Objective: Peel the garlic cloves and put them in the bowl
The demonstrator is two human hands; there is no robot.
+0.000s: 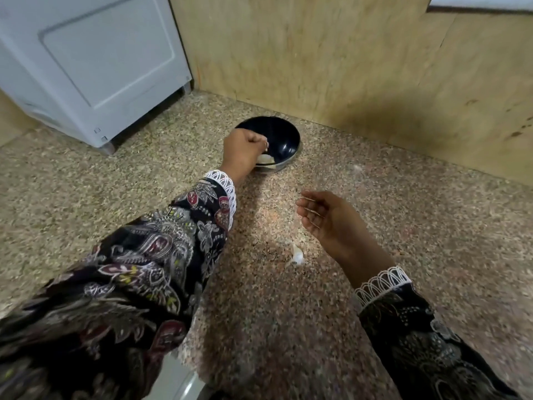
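A: Speckled counter (288,313), dark bowl (284,137) by the wooden wall.

B: Left hand (245,153) over its near rim, grip curled round a pale garlic clove (264,159).

A: Right hand (326,219)?

B: Fingers relaxed, holding nothing; peel scraps (297,255) just beside it.

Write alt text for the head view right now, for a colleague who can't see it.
A person's left hand reaches over the near rim of a dark bowl on a speckled stone floor, fingers curled around a pale garlic clove. The right hand hovers open, holding nothing, above a scrap of white garlic skin lying on the floor.
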